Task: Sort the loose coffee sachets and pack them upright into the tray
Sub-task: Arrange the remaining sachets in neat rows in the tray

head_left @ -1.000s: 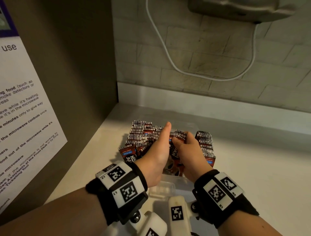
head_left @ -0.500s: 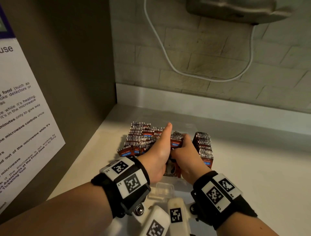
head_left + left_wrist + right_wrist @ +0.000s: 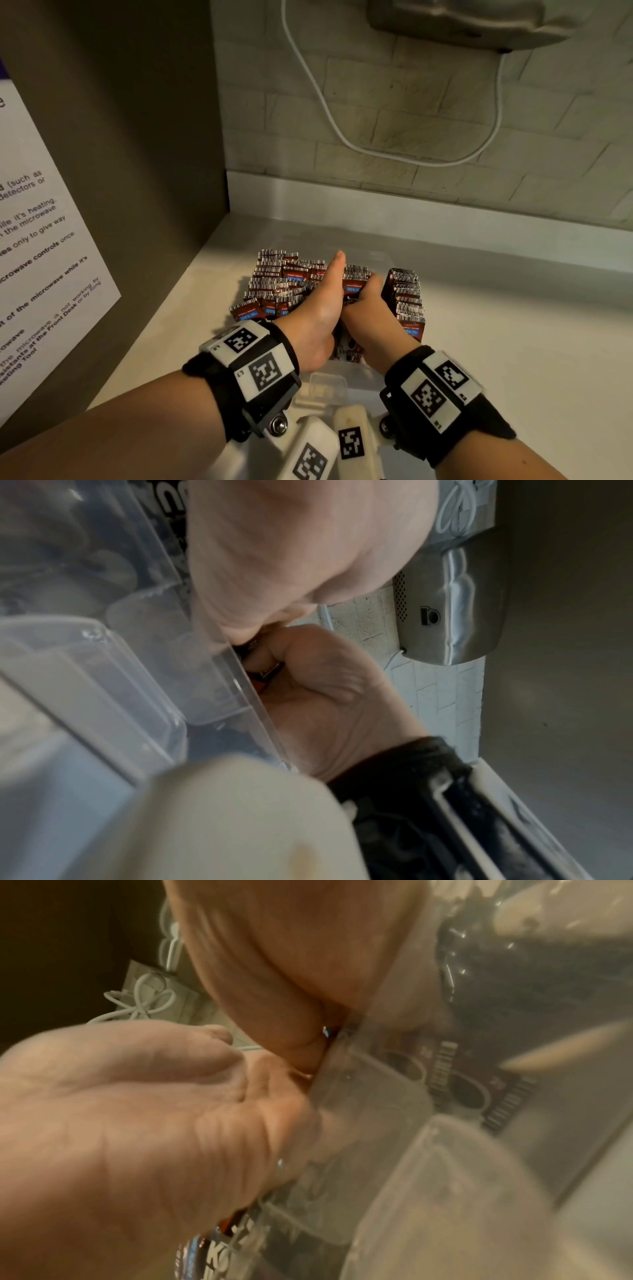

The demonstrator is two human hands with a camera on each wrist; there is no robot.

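A clear plastic tray [image 3: 346, 368] on the white counter holds several brown coffee sachets standing upright in rows [image 3: 281, 281]; another row [image 3: 406, 298] lines its right side. My left hand [image 3: 318, 308] stands edge-on in the tray with straight fingers, pressing against the left rows. My right hand [image 3: 368, 308] is curled round a small bundle of sachets [image 3: 354, 279] in the gap beside the left hand. In the left wrist view the right hand [image 3: 325, 704] grips a sachet edge [image 3: 268, 673] at the tray wall [image 3: 246, 696]. The right wrist view shows the left hand [image 3: 120, 1110] flat beside the tray wall [image 3: 377, 1096].
A brown cabinet side with a printed notice [image 3: 41, 257] stands close on the left. The tiled wall behind carries a white cable [image 3: 342, 137] and a metal appliance [image 3: 462, 20] overhead. White counter [image 3: 513, 342] stretches to the right.
My right hand has sunk a little lower into the tray with its bundle, closer against the left hand. The left hand has stayed in place.
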